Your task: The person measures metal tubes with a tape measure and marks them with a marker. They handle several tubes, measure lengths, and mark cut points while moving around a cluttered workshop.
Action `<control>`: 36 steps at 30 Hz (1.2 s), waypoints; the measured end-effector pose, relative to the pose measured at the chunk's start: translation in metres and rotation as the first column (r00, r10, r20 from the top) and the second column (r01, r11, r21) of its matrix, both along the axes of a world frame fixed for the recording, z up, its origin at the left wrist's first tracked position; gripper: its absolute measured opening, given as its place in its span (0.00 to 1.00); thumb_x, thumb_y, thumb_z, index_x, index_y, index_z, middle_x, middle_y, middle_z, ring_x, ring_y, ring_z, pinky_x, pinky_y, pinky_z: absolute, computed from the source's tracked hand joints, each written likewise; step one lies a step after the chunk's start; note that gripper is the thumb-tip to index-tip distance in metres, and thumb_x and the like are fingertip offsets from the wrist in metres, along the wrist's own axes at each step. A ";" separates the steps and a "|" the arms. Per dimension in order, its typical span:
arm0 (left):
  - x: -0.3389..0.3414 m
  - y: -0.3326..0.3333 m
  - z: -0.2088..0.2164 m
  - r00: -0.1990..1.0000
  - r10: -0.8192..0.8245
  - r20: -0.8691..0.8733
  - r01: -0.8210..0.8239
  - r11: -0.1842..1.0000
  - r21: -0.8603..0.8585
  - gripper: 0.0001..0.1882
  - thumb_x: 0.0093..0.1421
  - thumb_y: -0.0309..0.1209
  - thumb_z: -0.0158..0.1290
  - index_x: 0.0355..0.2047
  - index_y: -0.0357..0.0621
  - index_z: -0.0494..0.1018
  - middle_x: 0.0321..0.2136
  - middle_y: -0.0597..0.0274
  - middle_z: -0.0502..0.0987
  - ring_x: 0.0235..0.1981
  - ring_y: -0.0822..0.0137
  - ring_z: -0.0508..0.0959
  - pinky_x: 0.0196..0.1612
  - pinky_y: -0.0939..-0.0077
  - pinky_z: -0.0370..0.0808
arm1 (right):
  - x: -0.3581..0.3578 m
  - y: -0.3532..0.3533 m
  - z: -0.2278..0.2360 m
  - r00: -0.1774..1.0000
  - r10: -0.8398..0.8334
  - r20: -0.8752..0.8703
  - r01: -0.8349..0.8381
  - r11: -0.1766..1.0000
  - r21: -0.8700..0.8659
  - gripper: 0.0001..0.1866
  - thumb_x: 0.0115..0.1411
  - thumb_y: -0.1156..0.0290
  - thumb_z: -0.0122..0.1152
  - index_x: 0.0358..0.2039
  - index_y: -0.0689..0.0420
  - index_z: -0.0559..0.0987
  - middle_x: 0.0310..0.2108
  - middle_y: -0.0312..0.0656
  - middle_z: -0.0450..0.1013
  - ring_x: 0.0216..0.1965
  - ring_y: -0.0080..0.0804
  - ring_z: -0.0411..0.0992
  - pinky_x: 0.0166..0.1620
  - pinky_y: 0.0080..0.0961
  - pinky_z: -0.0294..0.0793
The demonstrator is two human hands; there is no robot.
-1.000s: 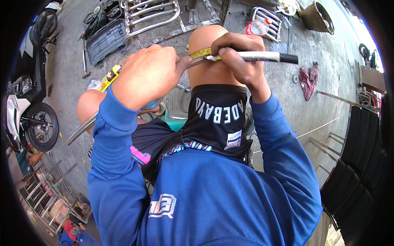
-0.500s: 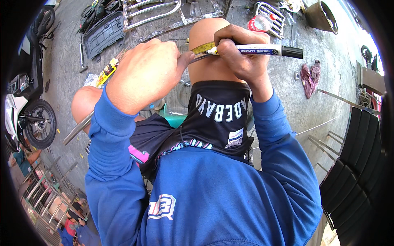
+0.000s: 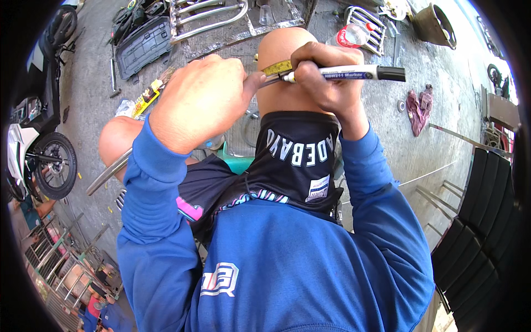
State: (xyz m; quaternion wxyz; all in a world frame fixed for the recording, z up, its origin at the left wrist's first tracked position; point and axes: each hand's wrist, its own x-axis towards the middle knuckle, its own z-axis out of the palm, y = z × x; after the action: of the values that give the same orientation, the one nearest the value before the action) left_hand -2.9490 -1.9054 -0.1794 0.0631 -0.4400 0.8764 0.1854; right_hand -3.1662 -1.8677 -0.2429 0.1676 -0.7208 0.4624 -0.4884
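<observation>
My left hand [image 3: 200,105] is closed round a thin metal tube [image 3: 109,171], which runs under my left wrist and comes out by my thumb. Its other end tilts toward the lower left. In my right hand [image 3: 334,83] is a white marker [image 3: 362,72] with a black end; its tip points left, at or very near the tube beside my left thumb. A yellow measuring tape blade [image 3: 277,68] lies along the tube between the hands, above my bare knee [image 3: 287,41]. The fingertips of my left hand are hidden behind it.
Beyond the knees lie an open grey tool case [image 3: 145,47], curved metal tubing [image 3: 213,19] and a plastic bottle [image 3: 354,36]. A bucket [image 3: 434,26] stands far right, above a crumpled cloth [image 3: 419,109]. A black slatted seat [image 3: 475,216] is at right, a motorcycle [image 3: 47,160] at left.
The marker's tip has dropped slightly toward the tube and my left thumb. Both hands keep their holds, and the whole view has shifted a little.
</observation>
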 end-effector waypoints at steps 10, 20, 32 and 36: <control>0.003 0.000 -0.003 0.999 0.028 -0.047 -0.027 1.000 0.010 0.29 0.70 0.50 0.52 0.25 0.35 0.81 0.22 0.40 0.80 0.28 0.39 0.82 0.33 0.47 0.80 | -0.009 0.004 0.000 0.930 0.030 0.365 -0.026 1.000 -0.016 0.09 0.57 0.75 0.52 0.25 0.65 0.78 0.22 0.39 0.75 0.23 0.21 0.71 0.27 0.21 0.70; 0.010 -0.018 0.001 0.980 0.030 -0.194 0.021 0.966 0.257 0.30 0.71 0.53 0.48 0.28 0.38 0.82 0.22 0.40 0.79 0.30 0.36 0.81 0.37 0.44 0.77 | 0.009 -0.008 -0.012 0.794 -0.151 0.589 0.405 0.853 -0.328 0.15 0.77 0.63 0.43 0.52 0.61 0.70 0.39 0.51 0.77 0.44 0.46 0.79 0.56 0.41 0.75; 0.126 -0.022 0.041 0.982 0.174 -0.075 -0.092 0.785 0.613 0.25 0.77 0.43 0.43 0.27 0.38 0.72 0.12 0.64 0.71 0.13 0.70 0.77 0.23 0.72 0.72 | 0.001 -0.010 -0.021 0.873 -0.157 0.461 0.302 0.917 -0.259 0.11 0.72 0.66 0.57 0.46 0.61 0.79 0.43 0.51 0.81 0.46 0.40 0.80 0.52 0.34 0.77; 0.142 -0.004 0.023 0.981 0.146 -0.130 -0.061 0.859 0.508 0.22 0.77 0.42 0.45 0.28 0.38 0.70 0.13 0.63 0.70 0.13 0.69 0.76 0.22 0.72 0.71 | -0.007 -0.005 -0.008 1.000 0.003 0.030 0.002 0.982 -0.188 0.14 0.60 0.63 0.73 0.42 0.56 0.85 0.41 0.44 0.82 0.41 0.40 0.83 0.43 0.33 0.81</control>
State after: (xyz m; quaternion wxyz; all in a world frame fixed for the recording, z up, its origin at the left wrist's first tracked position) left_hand -2.8073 -1.9091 -0.1560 0.0929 -0.4382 0.7751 0.4456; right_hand -3.1735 -1.8727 -0.2507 0.1058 -0.7262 0.4115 -0.5405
